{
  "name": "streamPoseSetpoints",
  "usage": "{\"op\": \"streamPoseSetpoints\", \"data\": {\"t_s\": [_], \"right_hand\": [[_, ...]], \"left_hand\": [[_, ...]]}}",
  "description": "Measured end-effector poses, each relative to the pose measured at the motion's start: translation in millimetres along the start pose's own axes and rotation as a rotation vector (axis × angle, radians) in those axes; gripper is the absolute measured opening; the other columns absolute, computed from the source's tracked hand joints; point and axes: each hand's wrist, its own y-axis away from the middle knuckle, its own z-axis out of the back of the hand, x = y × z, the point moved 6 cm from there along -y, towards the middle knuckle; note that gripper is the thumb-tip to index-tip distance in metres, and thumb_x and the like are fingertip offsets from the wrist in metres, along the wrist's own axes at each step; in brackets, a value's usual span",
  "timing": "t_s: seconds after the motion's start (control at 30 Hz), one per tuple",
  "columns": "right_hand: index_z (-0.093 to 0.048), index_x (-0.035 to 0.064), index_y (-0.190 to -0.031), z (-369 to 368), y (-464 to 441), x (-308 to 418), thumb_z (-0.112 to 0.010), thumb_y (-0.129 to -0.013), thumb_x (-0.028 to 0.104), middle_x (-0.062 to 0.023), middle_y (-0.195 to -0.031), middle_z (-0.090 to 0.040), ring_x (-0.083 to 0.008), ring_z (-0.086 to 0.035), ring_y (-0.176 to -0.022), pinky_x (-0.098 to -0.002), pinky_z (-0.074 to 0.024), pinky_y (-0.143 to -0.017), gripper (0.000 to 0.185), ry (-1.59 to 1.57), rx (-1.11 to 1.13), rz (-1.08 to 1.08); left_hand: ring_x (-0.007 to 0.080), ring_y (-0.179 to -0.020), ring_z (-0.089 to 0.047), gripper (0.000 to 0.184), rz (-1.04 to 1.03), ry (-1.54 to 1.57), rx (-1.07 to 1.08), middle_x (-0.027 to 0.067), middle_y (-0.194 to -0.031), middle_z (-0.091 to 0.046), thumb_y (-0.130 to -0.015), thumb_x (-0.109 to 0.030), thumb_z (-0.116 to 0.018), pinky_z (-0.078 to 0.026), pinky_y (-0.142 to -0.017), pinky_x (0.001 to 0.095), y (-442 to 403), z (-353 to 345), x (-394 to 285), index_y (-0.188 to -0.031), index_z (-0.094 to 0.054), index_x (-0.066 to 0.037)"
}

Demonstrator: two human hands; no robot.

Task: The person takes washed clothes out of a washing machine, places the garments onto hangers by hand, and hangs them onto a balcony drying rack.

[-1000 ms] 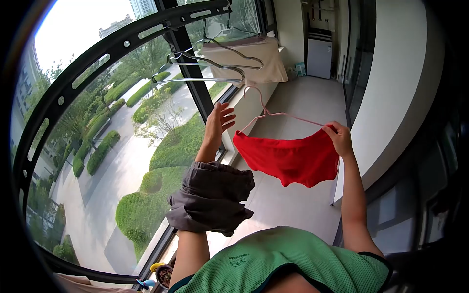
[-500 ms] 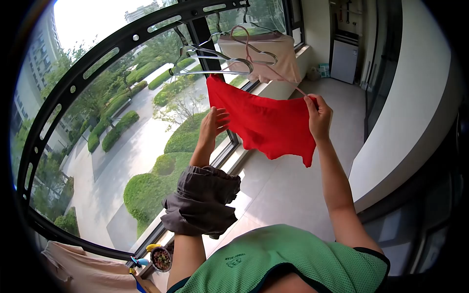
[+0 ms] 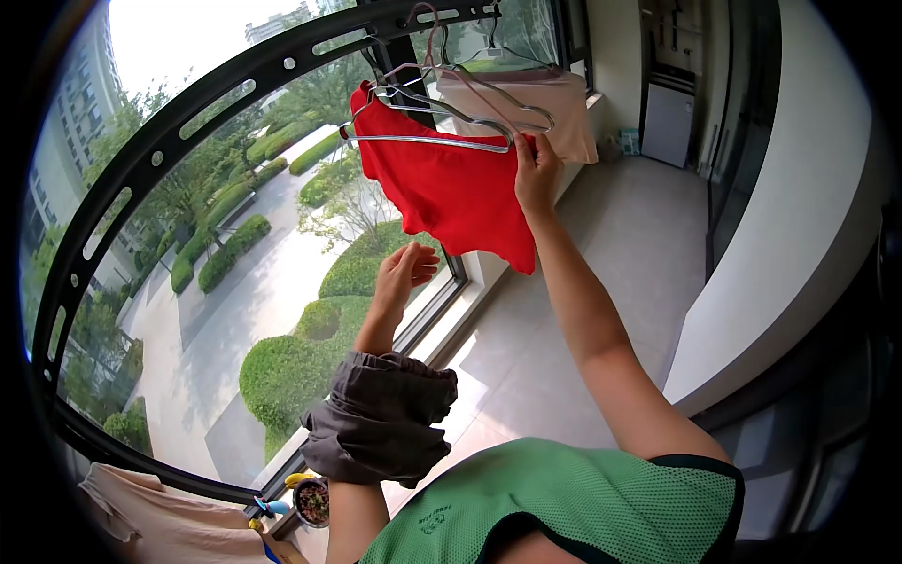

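Red garment (image 3: 446, 179), upper corner in right fingers (image 3: 542, 150), left hand (image 3: 404, 271) below

The red garment (image 3: 451, 179) is matt, smooth-looking cloth; the dark bundle (image 3: 381, 418), rumpled matt cloth. The silver hanger (image 3: 442, 140) looks like glossy metal. The green top (image 3: 573, 493) is textured mesh cloth, and the floor (image 3: 587, 254) smooth with a faint sheen.
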Motion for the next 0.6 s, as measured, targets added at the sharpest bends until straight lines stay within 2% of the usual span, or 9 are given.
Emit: {"op": "streamPoseSetpoints", "data": {"t_s": [0.07,0.17,0.37,0.57,0.6], "right_hand": [[-0.06,0.0071,-0.078,-7,2,-4,-0.059,-0.083,0.021,-0.008,-0.062,-0.06,-0.0213,-0.055,-0.052,-0.0312,-0.0412,-0.05,0.015,0.03,0.042,-0.063],[-0.06,0.007,-0.079,-16,8,-9,-0.06,-0.082,0.02,-0.0086,-0.062,-0.059,-0.0237,-0.055,-0.054,-0.0325,-0.0414,-0.05,0.013,0.082,-0.018,0.035],[-0.056,0.0062,-0.074,-28,20,-24,-0.059,-0.082,0.019,-0.0102,-0.058,-0.056,-0.0271,-0.053,-0.053,-0.0359,-0.04,-0.05,0.015,0.067,0.038,-0.062],[-0.053,0.005,-0.068,-28,25,-29,-0.058,-0.083,0.027,-0.0102,-0.056,-0.054,-0.0277,-0.052,-0.052,-0.0384,-0.0403,-0.051,0.027,0.108,0.081,0.054],[-0.054,0.0055,-0.07,-25,25,-27,-0.057,-0.084,0.028,-0.009,-0.059,-0.057,-0.0274,-0.055,-0.058,-0.0387,-0.042,-0.055,0.026,0.13,0.154,-0.001]], "left_hand": [[0.0148,-0.078,-0.06,0.037,-0.004,-0.002,0.032,0.0076,-0.087,-0.063,-0.092,-0.036,-0.042,-0.047,-0.072,0.027,0,-2,0,-0.096,-0.059,-0.003],[0.0141,-0.078,-0.06,0.036,-0.009,-0.018,0.046,0.0068,-0.086,-0.063,-0.092,-0.036,-0.043,-0.047,-0.071,0.0264,0,-3,1,-0.095,-0.059,-0.003],[0.0146,-0.078,-0.06,0.037,0.003,-0.04,0.085,0.0076,-0.088,-0.063,-0.092,-0.035,-0.043,-0.048,-0.072,0.0275,-3,-1,10,-0.099,-0.058,-0.003],[0.0123,-0.077,-0.059,0.034,-0.021,-0.064,0.161,0.006,-0.087,-0.062,-0.093,-0.033,-0.043,-0.048,-0.071,0.0255,-4,-9,13,-0.099,-0.058,-0.003],[0.0117,-0.077,-0.059,0.033,-0.04,-0.084,0.209,0.0055,-0.087,-0.062,-0.093,-0.032,-0.043,-0.048,-0.071,0.0251,-4,-12,15,-0.098,-0.058,-0.003]]}}
